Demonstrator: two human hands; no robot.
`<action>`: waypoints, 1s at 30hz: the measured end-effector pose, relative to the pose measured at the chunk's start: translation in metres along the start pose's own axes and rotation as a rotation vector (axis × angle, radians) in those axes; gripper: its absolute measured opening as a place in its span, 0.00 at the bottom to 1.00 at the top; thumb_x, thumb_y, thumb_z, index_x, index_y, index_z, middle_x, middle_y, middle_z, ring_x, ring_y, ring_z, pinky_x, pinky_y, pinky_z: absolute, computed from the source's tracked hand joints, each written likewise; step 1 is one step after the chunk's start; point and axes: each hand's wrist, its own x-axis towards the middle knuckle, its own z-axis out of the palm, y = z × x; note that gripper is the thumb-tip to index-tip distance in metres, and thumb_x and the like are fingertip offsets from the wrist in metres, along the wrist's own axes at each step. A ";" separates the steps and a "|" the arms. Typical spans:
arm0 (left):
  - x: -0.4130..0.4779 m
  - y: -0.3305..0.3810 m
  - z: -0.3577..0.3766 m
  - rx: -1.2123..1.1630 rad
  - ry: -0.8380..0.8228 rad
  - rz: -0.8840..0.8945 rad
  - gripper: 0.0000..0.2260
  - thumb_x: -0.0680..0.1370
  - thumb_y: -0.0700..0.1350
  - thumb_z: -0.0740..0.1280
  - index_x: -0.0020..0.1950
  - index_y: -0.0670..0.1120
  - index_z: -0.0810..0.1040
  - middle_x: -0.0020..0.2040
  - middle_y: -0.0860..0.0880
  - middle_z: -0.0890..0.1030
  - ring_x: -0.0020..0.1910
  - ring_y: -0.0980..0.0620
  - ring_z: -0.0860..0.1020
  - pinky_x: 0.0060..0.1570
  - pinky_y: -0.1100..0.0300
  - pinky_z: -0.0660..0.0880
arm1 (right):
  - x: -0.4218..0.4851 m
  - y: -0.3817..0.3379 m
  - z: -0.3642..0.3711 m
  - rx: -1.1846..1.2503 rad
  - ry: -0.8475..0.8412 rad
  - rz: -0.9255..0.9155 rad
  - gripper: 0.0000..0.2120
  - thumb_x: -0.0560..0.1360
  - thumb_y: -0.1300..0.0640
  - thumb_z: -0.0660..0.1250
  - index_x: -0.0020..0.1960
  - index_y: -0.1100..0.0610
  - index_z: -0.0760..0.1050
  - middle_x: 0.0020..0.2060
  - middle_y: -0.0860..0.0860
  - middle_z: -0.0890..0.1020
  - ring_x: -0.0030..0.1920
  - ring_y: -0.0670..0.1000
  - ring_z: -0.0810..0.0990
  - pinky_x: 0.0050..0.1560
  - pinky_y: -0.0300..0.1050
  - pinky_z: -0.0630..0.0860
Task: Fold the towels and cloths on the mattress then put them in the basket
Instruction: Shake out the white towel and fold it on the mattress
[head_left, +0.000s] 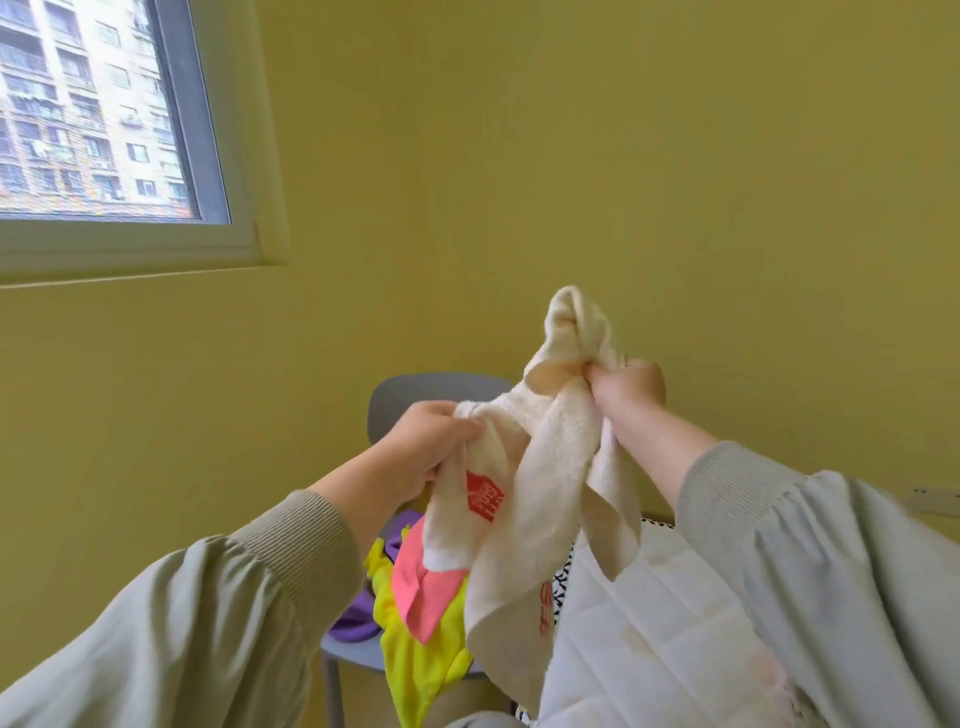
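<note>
Head: L hand (431, 441), R hand (629, 388) grip towel (550, 452); chair (415, 395) half-hidden.

chair (421, 400) seat hidden under cloths (415, 665), mattress (649, 623) cut off below

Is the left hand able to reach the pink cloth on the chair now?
Probably not yet: the left hand grips the cream towel, which also hangs in front of the pink cloth.

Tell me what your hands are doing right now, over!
Left hand and right hand both gripping cream towel, raised, bunched, unfolded. Bright cloths piled on grey chair below. Basket not in view.
</note>
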 end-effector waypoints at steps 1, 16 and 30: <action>-0.002 0.008 0.001 -0.009 0.039 0.031 0.05 0.77 0.37 0.66 0.48 0.42 0.82 0.43 0.41 0.83 0.40 0.45 0.81 0.39 0.52 0.81 | 0.000 0.002 -0.003 -0.082 0.011 -0.050 0.08 0.72 0.53 0.68 0.42 0.59 0.75 0.40 0.53 0.81 0.43 0.56 0.81 0.40 0.45 0.75; -0.015 0.117 0.027 0.376 0.114 0.462 0.08 0.77 0.40 0.62 0.43 0.43 0.81 0.32 0.50 0.75 0.29 0.52 0.71 0.26 0.67 0.67 | -0.007 -0.036 -0.043 -0.145 -0.312 -0.462 0.38 0.70 0.64 0.66 0.76 0.51 0.56 0.73 0.51 0.62 0.67 0.52 0.66 0.60 0.46 0.70; -0.006 0.104 0.006 1.168 0.009 0.390 0.05 0.72 0.47 0.70 0.43 0.47 0.77 0.32 0.53 0.73 0.36 0.49 0.74 0.31 0.62 0.69 | 0.001 -0.038 -0.021 -0.051 -0.189 -0.263 0.15 0.71 0.70 0.56 0.31 0.55 0.72 0.28 0.51 0.72 0.30 0.50 0.67 0.30 0.40 0.60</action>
